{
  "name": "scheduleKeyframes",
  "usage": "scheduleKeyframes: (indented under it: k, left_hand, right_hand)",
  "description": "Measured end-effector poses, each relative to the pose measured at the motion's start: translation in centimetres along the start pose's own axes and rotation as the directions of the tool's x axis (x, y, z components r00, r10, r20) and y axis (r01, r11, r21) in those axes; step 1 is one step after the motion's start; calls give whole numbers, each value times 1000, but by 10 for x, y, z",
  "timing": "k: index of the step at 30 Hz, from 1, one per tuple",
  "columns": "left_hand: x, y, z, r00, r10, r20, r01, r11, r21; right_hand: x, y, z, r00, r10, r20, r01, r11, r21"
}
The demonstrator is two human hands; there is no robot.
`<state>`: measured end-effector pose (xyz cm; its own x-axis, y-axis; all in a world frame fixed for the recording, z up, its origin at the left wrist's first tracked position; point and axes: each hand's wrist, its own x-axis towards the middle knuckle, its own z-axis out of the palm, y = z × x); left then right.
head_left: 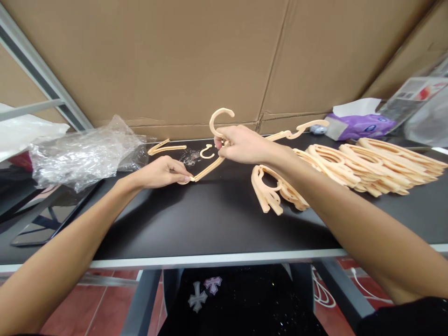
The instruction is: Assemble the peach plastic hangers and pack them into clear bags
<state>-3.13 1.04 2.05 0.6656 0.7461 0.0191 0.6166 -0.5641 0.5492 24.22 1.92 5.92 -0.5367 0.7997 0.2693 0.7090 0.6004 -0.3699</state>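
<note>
Cream plastic folding clothes hanger (210,169) is held tilted above the black table. My right hand (240,144) is closed round its middle, just below the upright hook. One arm of the hanger slopes down to my left hand (163,172), whose fingers pinch its tip. The other arm stretches past my right wrist toward the back right and ends in a curved part. Behind my hands lie a loose hook piece (207,152) and a V-shaped hanger piece (166,148). My right hand hides the joint of the hanger.
Folded hangers (378,165) lie in overlapping rows on the right, with more (268,189) under my right forearm. Clear plastic wrap (87,149) and a dark phone-like slab (45,226) are at left. A purple tissue pack (366,125) stands back right before a cardboard wall (175,60).
</note>
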Motion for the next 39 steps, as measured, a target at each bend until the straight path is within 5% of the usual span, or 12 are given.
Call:
scheduleKeyframes:
  k: [8,20,39]
  left_hand:
    - [1,2,2,999,7,-38,-11,997,-81]
    - [0,1,-7,988,-53,146,78,982,-172]
    - [1,5,-7,989,-84,124,100,987,-129]
  right_hand:
    - [2,4,0,998,-25,60,24,1000,16]
    - [2,3,5,997,-16,81,14,1000,26]
    - [0,0,6,997,-58,54,56,998,36]
